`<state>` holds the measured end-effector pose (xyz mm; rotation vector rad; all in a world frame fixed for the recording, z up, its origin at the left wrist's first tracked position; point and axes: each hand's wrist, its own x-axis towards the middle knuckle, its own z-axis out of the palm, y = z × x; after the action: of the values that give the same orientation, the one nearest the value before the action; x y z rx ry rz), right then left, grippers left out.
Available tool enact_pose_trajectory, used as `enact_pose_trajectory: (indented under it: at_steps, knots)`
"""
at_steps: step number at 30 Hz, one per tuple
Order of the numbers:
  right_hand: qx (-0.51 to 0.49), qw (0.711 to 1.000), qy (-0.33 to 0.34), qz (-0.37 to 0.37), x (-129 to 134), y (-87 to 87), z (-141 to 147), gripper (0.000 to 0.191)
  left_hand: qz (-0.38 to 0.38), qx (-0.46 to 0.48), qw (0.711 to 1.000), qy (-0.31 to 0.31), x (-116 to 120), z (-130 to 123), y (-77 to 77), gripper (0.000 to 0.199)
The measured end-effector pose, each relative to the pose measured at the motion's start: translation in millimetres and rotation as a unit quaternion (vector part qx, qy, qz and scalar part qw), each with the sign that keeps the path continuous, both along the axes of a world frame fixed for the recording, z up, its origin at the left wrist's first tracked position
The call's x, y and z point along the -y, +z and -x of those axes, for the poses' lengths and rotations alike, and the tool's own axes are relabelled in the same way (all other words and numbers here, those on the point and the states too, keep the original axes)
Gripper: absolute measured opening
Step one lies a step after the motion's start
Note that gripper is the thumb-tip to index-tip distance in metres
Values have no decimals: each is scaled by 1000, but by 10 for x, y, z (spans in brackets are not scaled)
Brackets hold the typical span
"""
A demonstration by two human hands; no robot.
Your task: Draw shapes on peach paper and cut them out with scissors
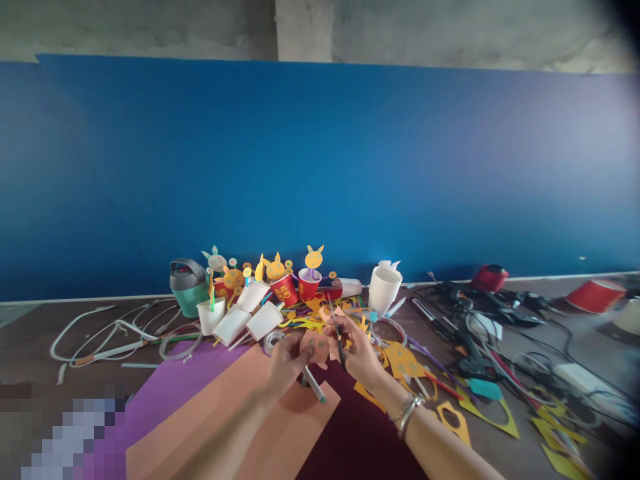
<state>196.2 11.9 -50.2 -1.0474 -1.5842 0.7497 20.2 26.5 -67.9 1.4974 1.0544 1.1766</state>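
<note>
My left hand (287, 362) is closed on an orange paper animal face (316, 347) with drawn eyes, pinching its left edge. Beside it, my right hand (359, 352) grips a pair of scissors (341, 348), whose blades point up and away from me near the paper. Fingers partly hide the scissors' handles. A pale marker (315, 385) shows just below the paper face. Under my forearms lie orange paper sheets (200, 417), a purple sheet (167, 383) and a dark maroon sheet (360, 437).
Paper cups, white (264, 321) and red (283, 291), some with paper animal figures, crowd the back. A green lidded container (189, 293) stands left of them, near white cables (117, 327). Yellow paper scraps (487, 410), black cables (567, 337) and a white cup (385, 290) lie rightward. A blue partition (320, 167) rises behind.
</note>
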Motion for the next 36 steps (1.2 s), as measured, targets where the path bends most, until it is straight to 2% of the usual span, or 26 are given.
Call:
enact_pose_trajectory:
  at_steps: [2, 5, 8, 11, 14, 18, 24, 36]
  knots:
    - [-54, 998, 2, 20, -1, -4, 10, 25, 42, 86, 995, -3, -15, -3, 5, 29]
    - [-91, 992, 51, 73, -11, -28, 25, 25, 124, 252, 960, 1, -25, 13, 39, 30]
    - [-88, 982, 119, 117, 10, -56, 69, 29, 165, 315, 934, 12, -23, 21, 65, 25]
    - [-78, 973, 164, 141, 50, -83, 124, 36, 184, 325, 927, 34, -9, 2, 66, 24]
    - [-83, 966, 179, 166, 81, -100, 164, 40, 186, 315, 929, 51, 23, -30, 75, 25]
    - [-113, 952, 200, 201, 101, -92, 199, 40, 175, 285, 942, 4, 81, -64, 119, 24]
    - [-133, 949, 192, 209, 90, -107, 218, 39, 160, 252, 954, 1, 119, -95, 115, 25]
    - [-122, 952, 198, 199, 115, -60, 217, 40, 159, 245, 956, 15, 107, -85, 66, 31]
